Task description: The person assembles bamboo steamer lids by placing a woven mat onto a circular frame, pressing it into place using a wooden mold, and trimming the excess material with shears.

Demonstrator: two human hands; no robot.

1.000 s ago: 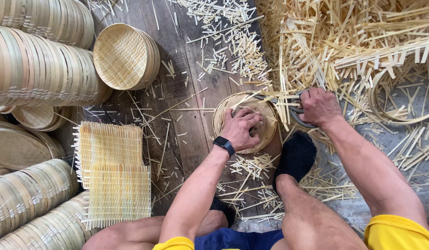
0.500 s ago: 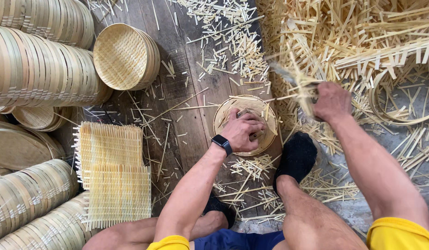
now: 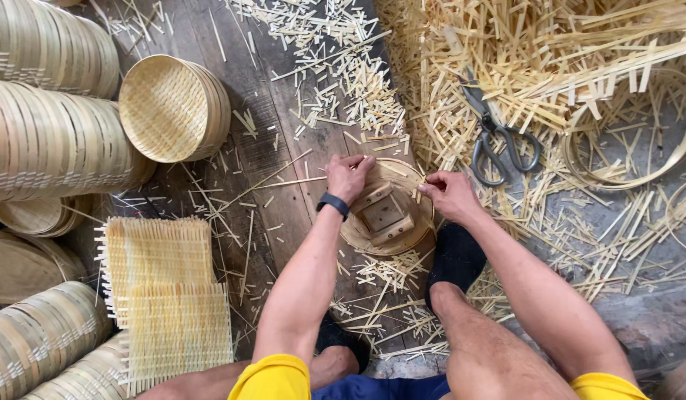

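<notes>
both hands, left hand and right hand, pinch the rim of one round woven bamboo tray with a square wooden block at its centre. one pair of steel scissors lies at two o'clock; two flat slat mats at eight.

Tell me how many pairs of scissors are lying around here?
1. The scissors lie on the bamboo strips just beyond the right hand. More could be buried under the strips.

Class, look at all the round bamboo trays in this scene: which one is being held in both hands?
The round tray with a wooden block frame on it, between the left hand and right hand. The others lie stacked at the left, untouched.
</notes>
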